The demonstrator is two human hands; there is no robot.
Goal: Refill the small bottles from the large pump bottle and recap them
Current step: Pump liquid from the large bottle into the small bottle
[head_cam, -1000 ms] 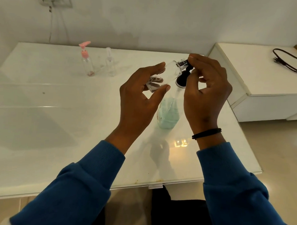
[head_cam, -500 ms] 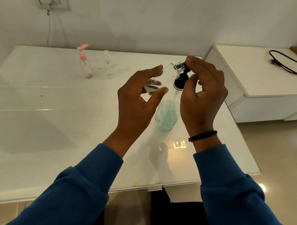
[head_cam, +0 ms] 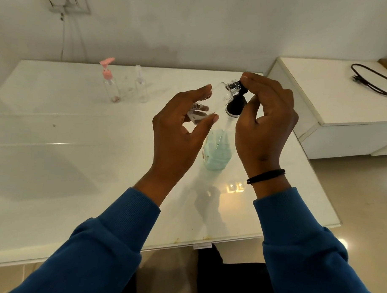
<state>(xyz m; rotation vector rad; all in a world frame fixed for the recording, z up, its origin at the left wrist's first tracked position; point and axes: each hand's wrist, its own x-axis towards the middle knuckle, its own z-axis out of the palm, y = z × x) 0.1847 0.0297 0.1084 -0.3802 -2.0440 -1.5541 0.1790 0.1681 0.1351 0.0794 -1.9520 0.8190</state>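
My left hand grips a small clear bottle, tilted with its neck up and to the right. My right hand pinches the bottle's silver-and-black cap at the neck. Just behind and below stands the large bottle with pale green liquid and a black pump head, partly hidden by both hands. At the far left of the white table stand a small clear bottle with a pink pump and another small clear bottle.
A low white cabinet stands to the right of the table, with a black cable lying on it. A wall socket with a hanging cord is at the upper left. The table's front edge is near my sleeves.
Both hands stay at the small bottle and its cap. They have shifted only slightly in the view; the bottles at the back stand as before.
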